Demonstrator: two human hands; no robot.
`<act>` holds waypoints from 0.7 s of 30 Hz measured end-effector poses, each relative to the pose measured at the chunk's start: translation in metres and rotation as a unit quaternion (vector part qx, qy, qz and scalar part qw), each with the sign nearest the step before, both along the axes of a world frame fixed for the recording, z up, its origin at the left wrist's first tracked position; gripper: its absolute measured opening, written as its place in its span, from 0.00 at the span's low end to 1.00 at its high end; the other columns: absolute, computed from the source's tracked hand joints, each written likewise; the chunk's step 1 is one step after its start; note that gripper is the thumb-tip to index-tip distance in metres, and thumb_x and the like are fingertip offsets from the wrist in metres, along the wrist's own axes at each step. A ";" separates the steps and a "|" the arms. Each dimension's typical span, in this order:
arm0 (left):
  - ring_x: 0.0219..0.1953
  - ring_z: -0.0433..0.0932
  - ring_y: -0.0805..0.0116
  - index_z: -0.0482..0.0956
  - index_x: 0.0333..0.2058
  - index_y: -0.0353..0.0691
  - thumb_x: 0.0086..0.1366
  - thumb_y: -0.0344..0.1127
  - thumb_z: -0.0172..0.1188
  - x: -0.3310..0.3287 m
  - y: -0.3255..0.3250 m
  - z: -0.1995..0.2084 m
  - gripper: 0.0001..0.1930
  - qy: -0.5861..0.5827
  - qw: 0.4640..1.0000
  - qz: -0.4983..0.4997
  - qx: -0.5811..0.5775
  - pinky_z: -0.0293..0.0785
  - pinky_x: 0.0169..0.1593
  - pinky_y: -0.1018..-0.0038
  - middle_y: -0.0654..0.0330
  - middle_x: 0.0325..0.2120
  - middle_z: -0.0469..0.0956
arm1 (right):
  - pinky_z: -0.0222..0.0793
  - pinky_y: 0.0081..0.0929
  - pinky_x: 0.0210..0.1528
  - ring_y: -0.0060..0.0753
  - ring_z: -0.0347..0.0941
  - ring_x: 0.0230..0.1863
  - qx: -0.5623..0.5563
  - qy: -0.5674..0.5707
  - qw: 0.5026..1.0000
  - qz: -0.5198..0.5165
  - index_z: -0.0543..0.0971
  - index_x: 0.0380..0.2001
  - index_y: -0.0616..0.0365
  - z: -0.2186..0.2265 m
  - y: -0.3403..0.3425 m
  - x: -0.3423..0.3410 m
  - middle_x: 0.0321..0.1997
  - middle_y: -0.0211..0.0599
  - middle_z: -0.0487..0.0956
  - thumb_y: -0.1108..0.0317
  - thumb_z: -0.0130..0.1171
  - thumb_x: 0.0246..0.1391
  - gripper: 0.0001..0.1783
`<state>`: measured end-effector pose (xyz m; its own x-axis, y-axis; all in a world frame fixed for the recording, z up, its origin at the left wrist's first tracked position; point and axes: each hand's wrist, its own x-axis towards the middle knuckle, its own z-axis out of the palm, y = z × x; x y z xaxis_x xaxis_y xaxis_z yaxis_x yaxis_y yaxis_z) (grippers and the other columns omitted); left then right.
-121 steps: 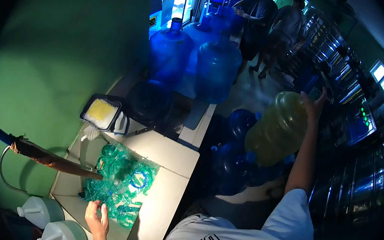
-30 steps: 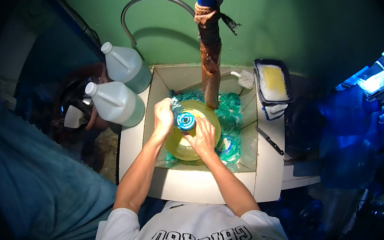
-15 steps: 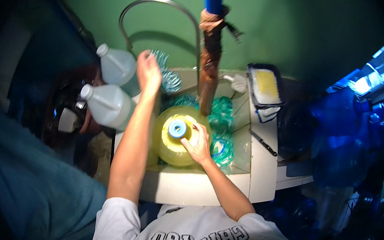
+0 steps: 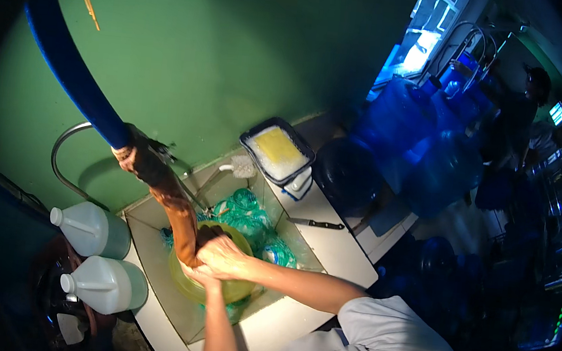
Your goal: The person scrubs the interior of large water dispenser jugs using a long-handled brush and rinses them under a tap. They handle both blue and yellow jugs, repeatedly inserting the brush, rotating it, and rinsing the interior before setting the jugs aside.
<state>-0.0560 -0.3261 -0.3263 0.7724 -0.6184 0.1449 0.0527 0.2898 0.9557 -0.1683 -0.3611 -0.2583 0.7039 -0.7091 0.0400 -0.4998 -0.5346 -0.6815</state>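
Note:
A round yellow-tinted water jug (image 4: 186, 284) stands in the tiled sink, its neck covered by my hands. My right hand (image 4: 222, 256) is closed over the jug's top, beside the lower end of a brown-wrapped blue hose (image 4: 181, 223). Just below it, my left hand (image 4: 204, 275) is closed against the right one, touching the hose's end. What the fingers of either hand grip is hidden. Crumpled green plastic bottles (image 4: 245, 214) lie in the sink behind and to the right of the jug.
Two white-capped jugs (image 4: 94, 228) of pale liquid stand left of the sink. On the right ledge are a black tray (image 4: 277, 149) with a yellow sponge, a white brush (image 4: 242, 166) and a black-handled knife (image 4: 320, 224). Large blue water containers (image 4: 402, 113) and a person (image 4: 520, 110) are farther right.
My view has turned right. My left hand has left the clear ribbed plastic at the sink's left and come to the jug. My right hand has closed over the jug's top by the hose.

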 end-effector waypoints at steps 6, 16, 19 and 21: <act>0.38 0.78 0.70 0.75 0.47 0.32 0.49 0.26 0.72 -0.020 0.007 0.003 0.26 -0.012 0.953 -0.301 0.036 0.75 0.47 0.73 0.60 0.36 0.79 | 0.54 0.41 0.71 0.54 0.64 0.65 -0.064 -0.099 0.988 -0.096 0.72 0.57 0.61 0.030 -0.121 -0.103 0.60 0.54 0.72 0.62 0.66 0.42 0.36; 0.36 0.79 0.70 0.78 0.37 0.38 0.43 0.32 0.77 -0.016 0.003 0.039 0.21 -0.148 0.906 -0.367 0.150 0.72 0.52 0.66 0.62 0.33 0.79 | 0.68 0.39 0.62 0.49 0.74 0.58 -0.011 0.127 0.915 -0.382 0.72 0.61 0.45 -0.034 -0.250 -0.164 0.58 0.51 0.76 0.68 0.63 0.45 0.35; 0.36 0.76 0.72 0.75 0.43 0.37 0.48 0.26 0.74 -0.030 0.014 0.031 0.23 -0.073 0.982 -0.141 0.097 0.75 0.42 0.74 0.63 0.34 0.76 | 0.74 0.36 0.54 0.42 0.80 0.48 -0.009 -0.079 0.951 -0.299 0.77 0.55 0.54 0.017 -0.213 -0.158 0.49 0.46 0.82 0.66 0.64 0.49 0.26; 0.44 0.75 0.66 0.75 0.43 0.37 0.46 0.33 0.77 -0.038 0.023 0.011 0.26 -0.133 0.980 -0.144 0.030 0.73 0.49 0.67 0.58 0.38 0.76 | 0.74 0.35 0.51 0.37 0.80 0.46 0.107 -0.226 0.946 -0.205 0.81 0.49 0.58 0.039 -0.153 -0.140 0.46 0.44 0.83 0.66 0.64 0.52 0.20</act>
<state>-0.0936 -0.3028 -0.3150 0.5041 -0.8192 0.2735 -0.1291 0.2417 0.9617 -0.3087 -0.5141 -0.2188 0.3137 -0.9448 0.0950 -0.2674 -0.1839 -0.9459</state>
